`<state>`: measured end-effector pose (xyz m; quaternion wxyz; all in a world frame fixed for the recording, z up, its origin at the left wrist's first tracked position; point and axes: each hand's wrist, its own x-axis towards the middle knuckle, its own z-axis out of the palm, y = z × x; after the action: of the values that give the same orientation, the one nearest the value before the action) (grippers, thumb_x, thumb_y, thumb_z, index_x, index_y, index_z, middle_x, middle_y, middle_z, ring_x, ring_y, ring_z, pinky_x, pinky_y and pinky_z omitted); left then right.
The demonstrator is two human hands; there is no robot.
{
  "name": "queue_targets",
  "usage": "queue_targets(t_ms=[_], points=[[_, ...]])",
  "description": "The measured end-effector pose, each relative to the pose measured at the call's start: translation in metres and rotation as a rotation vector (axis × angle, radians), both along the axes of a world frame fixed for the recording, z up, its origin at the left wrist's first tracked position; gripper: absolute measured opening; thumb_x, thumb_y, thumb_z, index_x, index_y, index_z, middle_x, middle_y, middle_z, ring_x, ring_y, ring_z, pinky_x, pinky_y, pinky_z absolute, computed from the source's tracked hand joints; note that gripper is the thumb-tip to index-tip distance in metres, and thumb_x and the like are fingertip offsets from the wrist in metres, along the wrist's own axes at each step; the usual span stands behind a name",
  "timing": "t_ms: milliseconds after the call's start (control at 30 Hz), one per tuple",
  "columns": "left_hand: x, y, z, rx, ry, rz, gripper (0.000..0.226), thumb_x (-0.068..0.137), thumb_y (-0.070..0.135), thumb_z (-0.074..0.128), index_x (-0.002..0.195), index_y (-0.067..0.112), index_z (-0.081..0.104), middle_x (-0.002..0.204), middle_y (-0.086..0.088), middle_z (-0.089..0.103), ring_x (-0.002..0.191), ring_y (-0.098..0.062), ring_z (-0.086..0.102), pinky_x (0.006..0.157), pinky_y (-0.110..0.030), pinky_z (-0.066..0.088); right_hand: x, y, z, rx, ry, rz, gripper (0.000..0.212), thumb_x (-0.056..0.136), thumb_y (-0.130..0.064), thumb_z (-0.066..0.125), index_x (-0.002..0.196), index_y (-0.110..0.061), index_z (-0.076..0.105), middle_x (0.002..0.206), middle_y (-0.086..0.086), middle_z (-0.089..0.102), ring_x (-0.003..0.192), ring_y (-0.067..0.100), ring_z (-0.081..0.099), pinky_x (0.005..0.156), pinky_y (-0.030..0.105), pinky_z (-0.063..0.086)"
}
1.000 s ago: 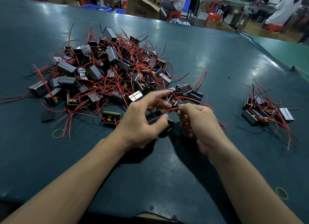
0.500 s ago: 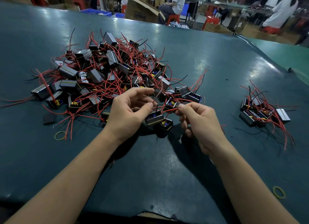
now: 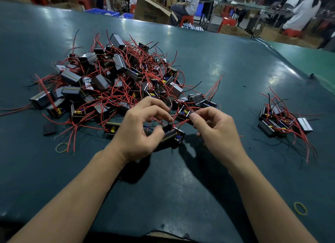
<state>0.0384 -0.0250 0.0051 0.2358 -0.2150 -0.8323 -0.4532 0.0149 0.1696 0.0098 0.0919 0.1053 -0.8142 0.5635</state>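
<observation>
Can't see half the black module (image 3: 174,136), tucked behind the left grip (image 3: 137,134). Can't make out the tip of the red wire (image 3: 181,122) either, lost inside the pinch of the right grip (image 3: 217,132). Losing loose red leads (image 3: 14,109) past the left edge. Blurry, top-cropped people (image 3: 188,0) out back.

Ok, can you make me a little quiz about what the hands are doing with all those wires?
1. True or false: the left hand holds a black box.
2. The right hand pinches a wire. Which colour is it? A blue, B red, C green.
3. Fill in: the smaller pile lies on the person's ____ side.
Key: 1 true; 2 B; 3 right.
</observation>
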Motion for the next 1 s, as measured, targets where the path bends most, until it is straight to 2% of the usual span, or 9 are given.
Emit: queue_targets(t_ms=[67,133,200,267,333,467,667,800,1000], points=[[0.002,-0.001,0.000,-0.067,-0.006,-0.068,0.012,0.076,0.007,0.065,0.084,0.009,0.073,0.104,-0.006,0.060,0.103,-0.013,0.058,0.088,-0.024,0.045,0.002,0.003,0.003,-0.028,0.053,0.062,0.009,0.086,-0.027,0.072,0.083,-0.024,0.064,0.073,-0.003,0.065,0.064,0.014,0.057,0.055,0.030,0.044],[0.002,0.000,-0.001,-0.104,0.018,-0.054,0.006,0.077,0.012,0.072,0.080,0.008,0.074,0.103,-0.007,0.059,0.102,-0.020,0.058,0.091,-0.032,0.046,0.005,0.008,0.007,0.002,0.092,0.213,0.017,0.080,-0.033,0.075,0.080,-0.021,0.064,0.072,0.001,0.065,0.062,0.013,0.056,0.057,0.031,0.047],[0.001,0.000,-0.002,-0.118,0.080,0.007,0.007,0.077,0.013,0.073,0.077,0.007,0.075,0.098,-0.007,0.058,0.095,-0.024,0.057,0.086,-0.034,0.046,0.008,0.012,0.008,0.155,0.016,0.385,0.030,0.072,-0.042,0.082,0.076,-0.018,0.065,0.068,0.001,0.066,0.059,0.014,0.057,0.059,0.033,0.050],[-0.001,0.001,-0.003,-0.127,0.130,0.058,0.007,0.078,0.013,0.074,0.076,0.006,0.075,0.092,-0.006,0.058,0.088,-0.025,0.055,0.082,-0.030,0.044,0.010,0.011,0.007,0.346,-0.065,0.456,0.034,0.067,-0.047,0.083,0.076,-0.018,0.067,0.065,0.000,0.067,0.058,0.013,0.058,0.060,0.037,0.051],[-0.001,0.001,-0.003,-0.129,0.156,0.070,0.005,0.077,0.011,0.074,0.075,0.006,0.074,0.088,-0.005,0.058,0.084,-0.023,0.055,0.081,-0.028,0.043,0.009,0.009,0.003,0.426,-0.008,0.412,0.023,0.073,-0.038,0.083,0.077,-0.020,0.068,0.065,-0.005,0.067,0.059,0.008,0.060,0.061,0.033,0.052],[-0.001,0.005,-0.004,-0.135,0.169,0.022,0.006,0.074,0.003,0.071,0.079,0.004,0.068,0.085,-0.004,0.062,0.082,-0.019,0.055,0.076,-0.032,0.047,0.008,0.004,0.000,0.396,0.194,0.269,0.005,0.085,-0.018,0.073,0.082,-0.016,0.069,0.069,-0.007,0.064,0.063,0.010,0.058,0.061,0.026,0.048],[-0.001,0.006,-0.005,-0.142,0.208,0.038,0.013,0.075,-0.001,0.069,0.087,0.004,0.069,0.082,-0.001,0.066,0.073,-0.016,0.054,0.066,-0.031,0.048,0.005,0.001,-0.002,0.346,0.372,0.143,0.003,0.085,-0.011,0.073,0.087,-0.010,0.074,0.083,-0.003,0.065,0.075,0.009,0.060,0.070,0.027,0.051],[-0.004,0.009,-0.007,-0.212,0.285,0.029,0.012,0.077,0.000,0.067,0.088,0.003,0.072,0.083,-0.004,0.068,0.073,-0.026,0.057,0.069,-0.040,0.049,0.005,-0.001,-0.002,0.343,0.393,0.145,0.005,0.086,-0.013,0.073,0.089,-0.009,0.074,0.085,0.001,0.068,0.078,0.015,0.063,0.071,0.035,0.052],[-0.007,0.014,-0.012,-0.172,0.279,0.126,0.013,0.082,0.007,0.070,0.093,0.004,0.076,0.085,-0.007,0.070,0.075,-0.028,0.061,0.069,-0.042,0.050,0.008,-0.004,-0.003,0.293,0.426,0.124,0.008,0.086,-0.009,0.071,0.093,-0.011,0.074,0.086,-0.003,0.071,0.073,0.006,0.063,0.069,0.018,0.050]])
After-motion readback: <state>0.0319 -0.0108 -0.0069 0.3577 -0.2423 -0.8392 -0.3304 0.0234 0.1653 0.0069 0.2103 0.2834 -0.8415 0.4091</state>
